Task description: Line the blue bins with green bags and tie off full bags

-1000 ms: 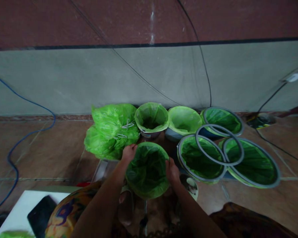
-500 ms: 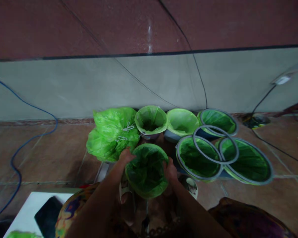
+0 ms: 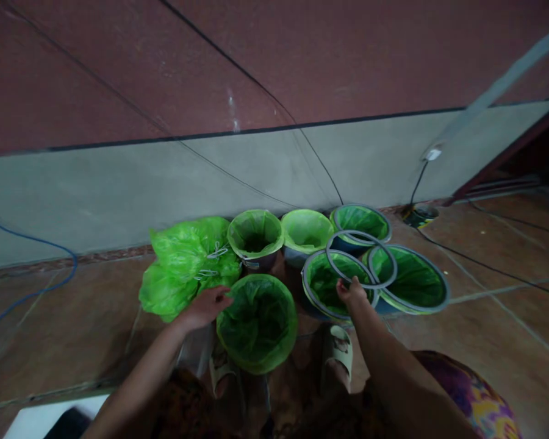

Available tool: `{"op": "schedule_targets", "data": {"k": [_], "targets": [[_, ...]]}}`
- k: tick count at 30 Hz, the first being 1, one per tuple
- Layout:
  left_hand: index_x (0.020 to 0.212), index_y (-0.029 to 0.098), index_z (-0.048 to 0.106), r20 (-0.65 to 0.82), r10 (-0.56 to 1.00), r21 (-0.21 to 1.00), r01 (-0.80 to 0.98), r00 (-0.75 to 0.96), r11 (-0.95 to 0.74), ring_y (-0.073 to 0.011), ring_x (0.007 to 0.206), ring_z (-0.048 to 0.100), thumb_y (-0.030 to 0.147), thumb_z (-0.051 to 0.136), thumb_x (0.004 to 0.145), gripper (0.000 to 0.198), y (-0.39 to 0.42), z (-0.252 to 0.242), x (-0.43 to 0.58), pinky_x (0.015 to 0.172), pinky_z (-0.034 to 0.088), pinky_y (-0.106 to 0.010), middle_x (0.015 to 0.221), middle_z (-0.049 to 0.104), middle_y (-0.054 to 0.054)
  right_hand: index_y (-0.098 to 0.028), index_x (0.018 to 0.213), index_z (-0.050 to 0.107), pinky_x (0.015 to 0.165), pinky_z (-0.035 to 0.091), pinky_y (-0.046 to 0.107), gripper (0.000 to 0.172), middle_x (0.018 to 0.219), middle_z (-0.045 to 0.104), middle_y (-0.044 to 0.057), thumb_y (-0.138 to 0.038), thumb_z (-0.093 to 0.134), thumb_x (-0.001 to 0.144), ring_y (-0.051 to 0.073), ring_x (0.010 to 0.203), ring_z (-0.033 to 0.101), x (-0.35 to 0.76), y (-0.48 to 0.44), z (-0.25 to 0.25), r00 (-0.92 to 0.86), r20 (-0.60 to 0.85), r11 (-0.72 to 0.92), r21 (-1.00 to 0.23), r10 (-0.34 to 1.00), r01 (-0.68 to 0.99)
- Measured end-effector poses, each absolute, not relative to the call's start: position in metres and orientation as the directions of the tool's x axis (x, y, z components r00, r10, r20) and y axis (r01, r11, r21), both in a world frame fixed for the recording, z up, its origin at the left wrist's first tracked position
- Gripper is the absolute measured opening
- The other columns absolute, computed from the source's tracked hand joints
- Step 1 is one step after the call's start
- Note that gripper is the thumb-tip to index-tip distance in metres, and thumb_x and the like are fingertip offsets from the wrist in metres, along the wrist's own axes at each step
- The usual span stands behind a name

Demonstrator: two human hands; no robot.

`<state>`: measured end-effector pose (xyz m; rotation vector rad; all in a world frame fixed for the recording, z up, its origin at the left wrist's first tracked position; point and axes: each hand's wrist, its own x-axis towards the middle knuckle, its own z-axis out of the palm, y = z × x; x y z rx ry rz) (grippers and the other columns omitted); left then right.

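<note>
A bin lined with a green bag (image 3: 256,366) stands upright between my feet, the bag folded over its rim. My left hand (image 3: 205,308) is at the left rim of this bin, its fingers loosely bent with a small gap by the thumb. My right hand (image 3: 353,292) has its fingertips closed on the near edge of a loose grey ring (image 3: 393,268). That ring rests across the tops of the lined bins on the right. Beneath my right hand is a lined bin (image 3: 308,292) with its own grey ring around the rim.
Tied green bags (image 3: 183,256) lie at the left. Two bins, a dark one (image 3: 256,261) and a pale-lined one (image 3: 307,231), stand by the wall. More ringed bins (image 3: 409,277) are at right. Cables, a blue hose (image 3: 50,244) and a small can (image 3: 421,216) lie farther out.
My right hand has left the middle bin's rim and moved right to the loose ring. My left hand's fingers have loosened at the left rim. The view has turned to the right.
</note>
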<state>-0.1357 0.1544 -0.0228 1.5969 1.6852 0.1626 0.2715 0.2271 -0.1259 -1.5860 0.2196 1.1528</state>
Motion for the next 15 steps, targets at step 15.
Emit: {"op": "schedule_targets", "data": {"k": [15], "targets": [[0.122, 0.013, 0.056, -0.438, 0.849, 0.791, 0.321, -0.296, 0.521, -0.0225, 0.092, 0.067, 0.057, 0.031, 0.094, 0.059, 0.185, -0.02, -0.137, 0.074, 0.052, -0.032, 0.11, 0.069, -0.014, -0.019, 0.083, 0.059, 0.04, 0.036, 0.02, 0.021, 0.071, 0.067, 0.001, -0.036, 0.069, 0.077, 0.007, 0.044, 0.043, 0.196, 0.123, -0.07, 0.079, -0.527, -0.469, -0.807, 0.846, -0.359]]}}
